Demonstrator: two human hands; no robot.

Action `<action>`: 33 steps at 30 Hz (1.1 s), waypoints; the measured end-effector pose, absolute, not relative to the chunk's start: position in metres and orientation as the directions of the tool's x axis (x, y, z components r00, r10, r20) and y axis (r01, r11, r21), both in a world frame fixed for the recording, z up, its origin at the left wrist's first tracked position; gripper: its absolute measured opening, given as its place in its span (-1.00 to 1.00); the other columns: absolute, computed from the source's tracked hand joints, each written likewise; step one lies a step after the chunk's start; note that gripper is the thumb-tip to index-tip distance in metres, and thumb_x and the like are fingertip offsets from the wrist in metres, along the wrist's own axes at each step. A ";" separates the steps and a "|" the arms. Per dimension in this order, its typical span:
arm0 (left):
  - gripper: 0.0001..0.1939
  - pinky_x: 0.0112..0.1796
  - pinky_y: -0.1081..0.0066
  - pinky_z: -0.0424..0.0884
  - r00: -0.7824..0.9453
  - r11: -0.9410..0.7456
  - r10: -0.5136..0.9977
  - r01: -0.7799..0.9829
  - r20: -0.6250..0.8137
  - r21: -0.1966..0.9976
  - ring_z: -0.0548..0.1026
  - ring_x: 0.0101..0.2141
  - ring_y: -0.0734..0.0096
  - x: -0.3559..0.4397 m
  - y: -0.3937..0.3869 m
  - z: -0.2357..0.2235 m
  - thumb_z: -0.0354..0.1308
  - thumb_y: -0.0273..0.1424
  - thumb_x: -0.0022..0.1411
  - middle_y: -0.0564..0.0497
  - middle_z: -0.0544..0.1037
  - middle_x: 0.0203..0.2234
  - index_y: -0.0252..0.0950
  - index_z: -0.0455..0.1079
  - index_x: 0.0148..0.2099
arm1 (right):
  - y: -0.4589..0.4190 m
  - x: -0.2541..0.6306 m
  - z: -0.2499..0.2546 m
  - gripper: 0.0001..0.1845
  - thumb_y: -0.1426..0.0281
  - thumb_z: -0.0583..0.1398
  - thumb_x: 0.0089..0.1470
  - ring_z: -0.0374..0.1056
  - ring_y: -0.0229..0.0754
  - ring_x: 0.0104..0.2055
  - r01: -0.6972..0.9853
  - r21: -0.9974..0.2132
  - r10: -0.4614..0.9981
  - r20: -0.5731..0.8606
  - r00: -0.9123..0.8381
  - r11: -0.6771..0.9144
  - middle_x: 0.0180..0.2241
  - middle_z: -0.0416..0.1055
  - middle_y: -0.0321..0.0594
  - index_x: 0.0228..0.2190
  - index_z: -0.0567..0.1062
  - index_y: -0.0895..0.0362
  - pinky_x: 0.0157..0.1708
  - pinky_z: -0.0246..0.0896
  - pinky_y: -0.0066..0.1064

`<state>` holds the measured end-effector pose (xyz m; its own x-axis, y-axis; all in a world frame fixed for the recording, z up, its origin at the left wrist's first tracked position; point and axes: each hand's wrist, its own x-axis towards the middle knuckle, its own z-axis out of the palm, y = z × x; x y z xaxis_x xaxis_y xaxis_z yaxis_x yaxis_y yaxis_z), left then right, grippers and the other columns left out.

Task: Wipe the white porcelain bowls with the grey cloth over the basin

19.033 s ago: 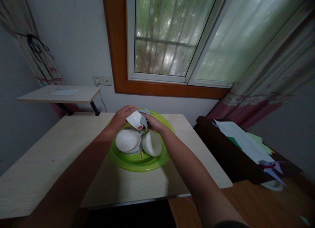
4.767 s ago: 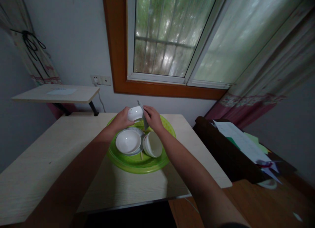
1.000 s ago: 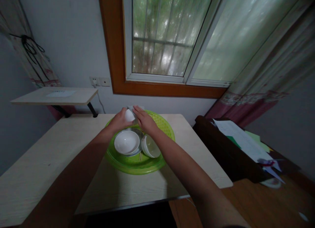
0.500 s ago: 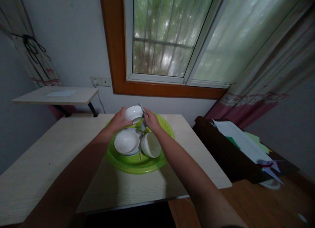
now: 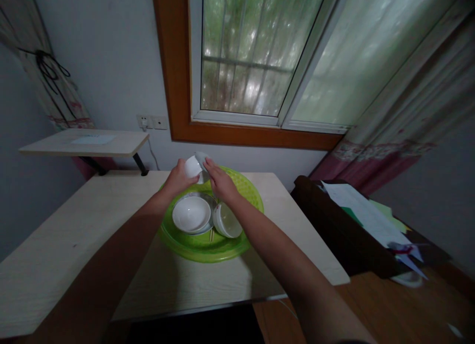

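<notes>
My left hand grips a small white bowl by its side, tilted, above the far part of a round green tray. My right hand holds a thin grey cloth against the bowl, with its fingers bent over it. Below them, a white bowl rests upright on a plate in the tray. To its right, nested white bowls lie tipped on their side. The ends of thin chopsticks show between the two groups.
The tray stands on a pale wooden table. A small raised shelf with a paper stands at the back left. Beyond the table are a wall, sockets and a window. Papers lie on dark furniture to the right.
The bowl has turned in my left hand, so its outer side now shows more. My right hand and the cloth have moved left and slightly up across it. The tray's contents stay put.
</notes>
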<state>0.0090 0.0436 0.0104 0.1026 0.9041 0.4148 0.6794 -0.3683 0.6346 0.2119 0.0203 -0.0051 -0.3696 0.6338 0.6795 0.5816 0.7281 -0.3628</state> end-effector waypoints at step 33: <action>-0.38 -0.23 0.23 0.45 0.056 -0.339 0.909 0.675 0.413 0.655 0.57 -0.18 0.06 0.009 0.046 0.010 0.35 -0.16 -0.03 -0.15 0.54 -0.18 -0.24 0.18 0.00 | 0.021 0.212 -0.008 -0.24 0.66 0.03 0.18 0.02 -0.12 0.46 0.643 -0.412 0.706 0.642 -0.298 0.646 0.43 0.04 -0.13 0.37 0.19 0.09 0.42 -0.02 -0.14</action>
